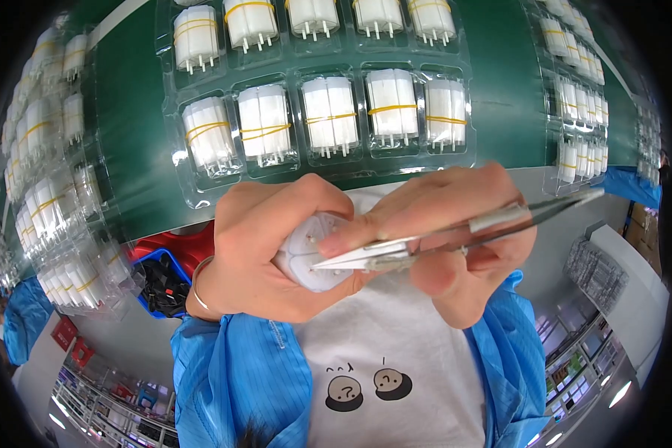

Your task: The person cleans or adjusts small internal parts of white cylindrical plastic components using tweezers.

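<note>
My left hand (250,243) is wrapped round a bundle of white plastic pieces (306,276), its end turned up with small pins showing. In my right hand (474,261) are metal tweezers (351,258), held between thumb and fingers. Their pointed tip reaches the bundle's end face, close to a pin; whether they touch cannot be seen. The fingers of my right hand also rest close to the bundle's edge. Just beyond my hands, a clear plastic tray (328,170) holds several similar white bundles (330,116), each with yellow rubber bands and thin metal pins.
The tray lies on a green tabletop (131,142). More trays of white bundles stand at the left (48,205) and right (579,97). Below the table's edge at left, a blue bin (143,270) of black items sits beside a red stool-like object (175,246).
</note>
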`<action>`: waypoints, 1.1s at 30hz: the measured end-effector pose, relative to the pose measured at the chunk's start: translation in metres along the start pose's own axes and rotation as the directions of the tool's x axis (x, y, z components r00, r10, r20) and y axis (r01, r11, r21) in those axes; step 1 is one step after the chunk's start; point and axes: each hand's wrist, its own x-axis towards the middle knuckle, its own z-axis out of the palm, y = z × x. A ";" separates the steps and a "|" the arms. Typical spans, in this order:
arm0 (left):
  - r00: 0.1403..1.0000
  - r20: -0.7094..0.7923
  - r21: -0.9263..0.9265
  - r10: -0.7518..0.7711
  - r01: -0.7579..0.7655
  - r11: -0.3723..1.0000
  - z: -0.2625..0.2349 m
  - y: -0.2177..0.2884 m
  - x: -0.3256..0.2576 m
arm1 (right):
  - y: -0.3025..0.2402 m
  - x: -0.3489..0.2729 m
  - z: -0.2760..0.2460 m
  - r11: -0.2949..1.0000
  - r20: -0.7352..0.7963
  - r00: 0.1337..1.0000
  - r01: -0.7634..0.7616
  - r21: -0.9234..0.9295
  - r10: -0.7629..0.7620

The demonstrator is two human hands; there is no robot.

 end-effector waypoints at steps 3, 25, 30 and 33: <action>1.000 0.007 0.005 0.025 -0.025 1.000 0.001 -0.001 0.002 | 0.005 -0.007 0.006 0.984 -0.190 0.980 0.091 0.156 -0.061; 0.994 0.038 -0.341 -0.105 0.112 0.933 0.002 -0.007 -0.007 | -0.005 0.007 -0.028 0.996 -0.044 0.996 0.080 -0.048 -0.082; 0.960 0.140 -0.548 -0.242 0.279 0.789 -0.002 -0.006 -0.008 | -0.013 -0.001 -0.039 0.961 -0.375 0.898 0.153 -0.229 -0.232; 0.888 0.106 -0.579 -0.447 0.420 0.699 -0.007 -0.004 -0.007 | 0.004 0.002 -0.064 0.966 -0.610 0.758 0.103 -0.237 -0.231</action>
